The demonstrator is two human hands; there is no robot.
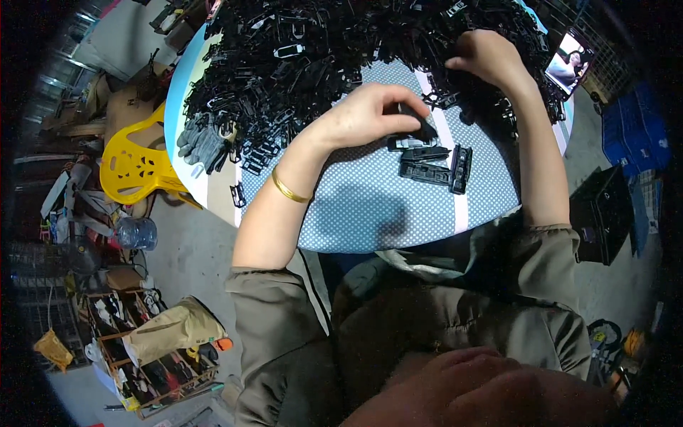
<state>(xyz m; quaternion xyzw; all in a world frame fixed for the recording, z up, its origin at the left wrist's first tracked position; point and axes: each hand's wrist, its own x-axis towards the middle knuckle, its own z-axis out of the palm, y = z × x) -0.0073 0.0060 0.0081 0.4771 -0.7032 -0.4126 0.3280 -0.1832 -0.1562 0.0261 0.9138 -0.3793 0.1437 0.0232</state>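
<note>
My left hand (370, 115) is over the patterned tabletop, thumb and fingers closed around a black plastic part (425, 131). Just below its fingertips lie several long black plastic parts (425, 172), grouped together; one part (461, 169) stands crosswise at their right end. Farther off to the right, my right hand (491, 58) reaches to the edge of a large heap of small black plastic parts (306, 71). Its fingers are curled with the thumb close by, and what they hold, if anything, is lost against the dark heap. A gold bangle (288, 188) circles my left wrist.
Grey gloves (206, 139) lie on the table (356, 231) at the heap's left edge. A phone (569, 62) with a lit screen stands at the right rim. Around the table are a yellow plastic chair (131, 165), a wooden rack (146, 398) and blue crates (637, 132).
</note>
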